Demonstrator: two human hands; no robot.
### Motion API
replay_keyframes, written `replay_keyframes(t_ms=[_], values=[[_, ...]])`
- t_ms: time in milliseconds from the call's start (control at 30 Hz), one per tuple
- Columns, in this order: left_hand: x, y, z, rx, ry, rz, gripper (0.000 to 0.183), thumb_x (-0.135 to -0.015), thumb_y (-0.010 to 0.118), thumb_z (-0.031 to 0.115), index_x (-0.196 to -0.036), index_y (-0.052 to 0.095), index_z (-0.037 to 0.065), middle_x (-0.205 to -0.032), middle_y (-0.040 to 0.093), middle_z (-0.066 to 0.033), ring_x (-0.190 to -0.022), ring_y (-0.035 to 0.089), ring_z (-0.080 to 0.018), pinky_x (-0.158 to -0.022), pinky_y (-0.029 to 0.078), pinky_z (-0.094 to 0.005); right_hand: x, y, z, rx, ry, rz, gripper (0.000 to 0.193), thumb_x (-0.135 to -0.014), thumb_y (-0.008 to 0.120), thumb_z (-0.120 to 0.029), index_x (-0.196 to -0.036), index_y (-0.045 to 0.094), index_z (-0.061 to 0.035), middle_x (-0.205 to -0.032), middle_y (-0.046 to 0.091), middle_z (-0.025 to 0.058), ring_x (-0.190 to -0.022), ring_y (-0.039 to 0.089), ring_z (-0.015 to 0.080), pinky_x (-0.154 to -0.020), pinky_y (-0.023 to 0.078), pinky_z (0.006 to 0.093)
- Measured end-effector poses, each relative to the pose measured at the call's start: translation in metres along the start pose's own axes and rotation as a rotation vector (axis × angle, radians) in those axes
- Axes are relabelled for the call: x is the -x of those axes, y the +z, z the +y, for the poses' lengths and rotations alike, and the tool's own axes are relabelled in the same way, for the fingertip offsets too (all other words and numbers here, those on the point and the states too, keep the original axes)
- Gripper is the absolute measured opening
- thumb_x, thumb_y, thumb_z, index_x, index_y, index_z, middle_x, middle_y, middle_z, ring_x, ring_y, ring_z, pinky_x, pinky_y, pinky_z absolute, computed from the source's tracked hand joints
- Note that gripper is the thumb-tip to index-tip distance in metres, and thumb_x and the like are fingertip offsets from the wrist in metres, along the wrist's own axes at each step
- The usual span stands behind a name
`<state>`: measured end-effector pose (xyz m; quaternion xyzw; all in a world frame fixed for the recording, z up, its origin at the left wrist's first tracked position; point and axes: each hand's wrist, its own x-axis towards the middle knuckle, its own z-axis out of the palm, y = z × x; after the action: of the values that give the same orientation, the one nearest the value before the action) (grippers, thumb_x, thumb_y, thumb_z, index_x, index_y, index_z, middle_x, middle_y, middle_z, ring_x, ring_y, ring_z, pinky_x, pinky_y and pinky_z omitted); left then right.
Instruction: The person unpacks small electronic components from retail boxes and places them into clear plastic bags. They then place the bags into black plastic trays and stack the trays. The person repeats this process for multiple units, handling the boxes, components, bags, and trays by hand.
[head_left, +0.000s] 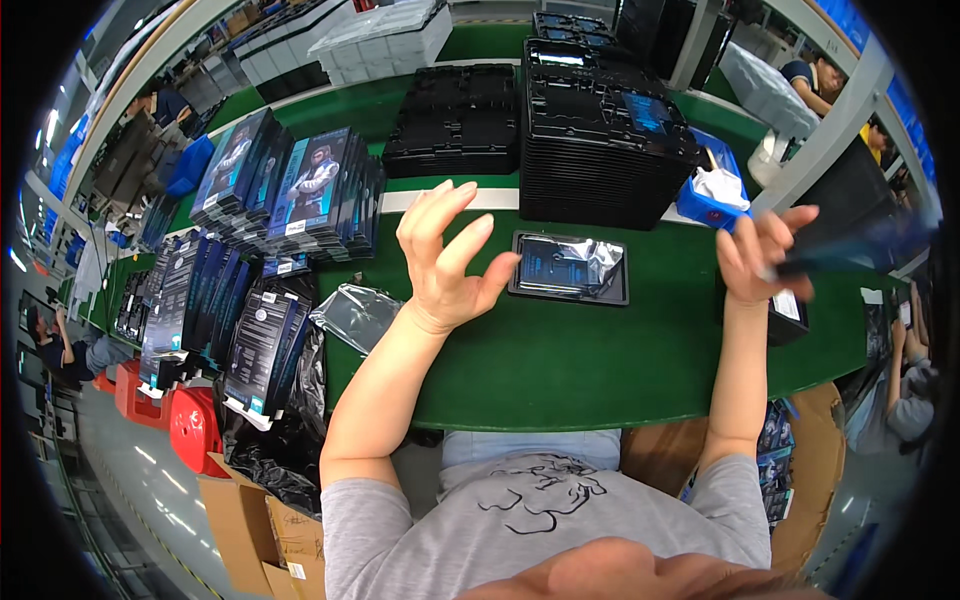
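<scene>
My left hand [445, 262] is raised over the green table, fingers spread and holding nothing. Just right of it lies a black tray [618, 290] with a clear-wrapped dark item [568, 268] in it. My right hand [765, 255], smeared by motion, is at the table's right side. Its fingers are closed on the edge of a dark flat box [865, 240], which sticks out to the right and is badly blurred. Below that hand stands a small black box [790, 312] with a white label. A clear plastic sleeve [357, 317] lies beside my left forearm.
Dark printed boxes [320, 190] are stacked at the left, with more boxes [265, 345] below them. Tall stacks of black trays [605, 130] stand at the back. A blue bin [715, 205] sits right of them. Cardboard cartons [245, 520] flank me. Other people work beyond.
</scene>
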<state>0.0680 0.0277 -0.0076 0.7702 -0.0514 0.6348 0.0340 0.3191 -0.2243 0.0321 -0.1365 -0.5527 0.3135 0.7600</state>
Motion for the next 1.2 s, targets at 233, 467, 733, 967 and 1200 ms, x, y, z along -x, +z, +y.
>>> replay_keyframes(t_ms=[233,467,733,967,1200], values=[[0.011,0.013,0.001,0.099,-0.197,-0.422,0.050,-0.072,0.078,0.009,-0.117,0.057,0.008,-0.126,0.056,-0.0121,-0.119,0.053,-0.0338,-0.098,0.042,-0.0443,0.009,-0.007,0.005,0.678,0.656,-0.241,0.069,-0.072,0.085,-0.016,-0.135,0.055,-0.0168,-0.120,0.060,0.0056,-0.093,0.058,0.0199,-0.075,0.049,0.0338],[0.023,0.021,0.005,0.170,-0.362,-0.548,0.035,-0.077,0.076,0.011,-0.109,0.062,0.007,-0.114,0.060,-0.0104,-0.107,0.056,-0.0295,-0.091,0.046,-0.0412,0.012,0.027,0.069,1.491,0.818,-0.321,0.027,-0.076,0.074,-0.004,-0.101,0.069,-0.0106,-0.100,0.055,0.0074,-0.095,0.059,0.0258,-0.085,0.048,0.0358],[0.007,0.008,0.020,0.905,-1.111,-1.090,0.042,-0.101,0.052,0.033,-0.088,0.074,0.000,-0.065,0.064,-0.0023,-0.053,0.055,-0.0077,-0.054,0.046,-0.0231,0.013,0.016,0.094,0.681,0.541,0.371,0.009,-0.100,0.051,-0.009,-0.101,0.044,-0.0039,-0.119,0.059,0.0156,-0.101,0.063,0.0175,-0.087,0.054,0.0311],[0.037,0.031,0.021,1.474,-1.260,-0.549,0.076,-0.096,0.045,0.061,-0.143,0.035,0.003,-0.131,0.055,-0.0168,-0.111,0.061,-0.0294,-0.088,0.055,-0.0403,0.019,0.039,0.105,0.677,0.303,0.122,0.007,-0.097,0.053,-0.003,-0.097,0.046,-0.0019,-0.125,0.058,0.0189,-0.118,0.055,0.0232,-0.098,0.048,0.0376],[0.029,0.020,0.002,1.230,-1.394,0.208,0.036,-0.102,0.049,0.024,-0.128,0.049,-0.001,-0.119,0.061,-0.0113,-0.106,0.062,-0.0196,-0.093,0.051,-0.0375,0.011,0.046,0.104,1.405,0.316,-0.149,0.045,-0.078,0.076,-0.013,-0.117,0.055,-0.0069,-0.140,0.048,0.0150,-0.126,0.049,0.0341,-0.100,0.045,0.0429]])
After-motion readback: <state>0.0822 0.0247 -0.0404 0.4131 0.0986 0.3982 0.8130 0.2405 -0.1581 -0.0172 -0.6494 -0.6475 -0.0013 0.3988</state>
